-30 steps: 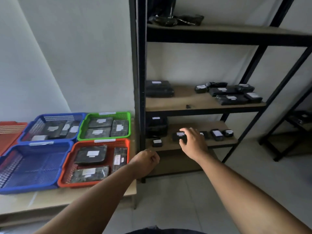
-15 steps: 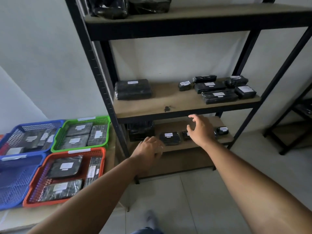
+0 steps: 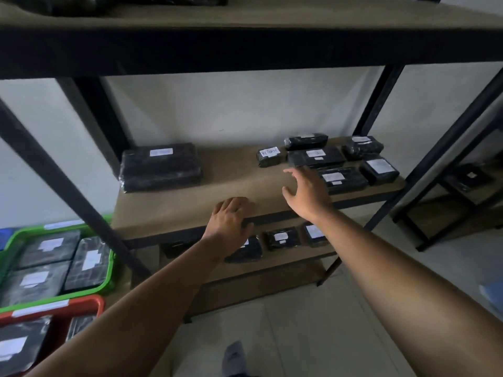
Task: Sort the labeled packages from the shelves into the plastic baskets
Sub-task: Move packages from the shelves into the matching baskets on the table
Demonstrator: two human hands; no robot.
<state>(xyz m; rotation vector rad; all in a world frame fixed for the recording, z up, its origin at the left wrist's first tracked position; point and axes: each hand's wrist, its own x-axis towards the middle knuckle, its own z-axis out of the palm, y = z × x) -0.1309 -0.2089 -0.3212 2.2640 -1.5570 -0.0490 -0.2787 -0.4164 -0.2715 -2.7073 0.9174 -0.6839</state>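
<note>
Fig.: our R hand [image 3: 307, 194], fingers spread, empty, hovers by labeled pkgs [image 3: 341, 178] on mid shelf [image 3: 187, 210]; L hand [image 3: 231, 221] rests relaxed on the edge, prob. for balance.

"RETURN" handwritten on white label of small black package [image 3: 268, 157], toward back right of middle shelf [image 3: 190, 210]; other package labels too blurred to read

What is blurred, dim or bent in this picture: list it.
Head view: dim throughout, no glare; left hand motion-blurred; large package has a smeared, unreadable label, small package reads RETURN; the wide-angle lens splays the shelf posts.
</note>
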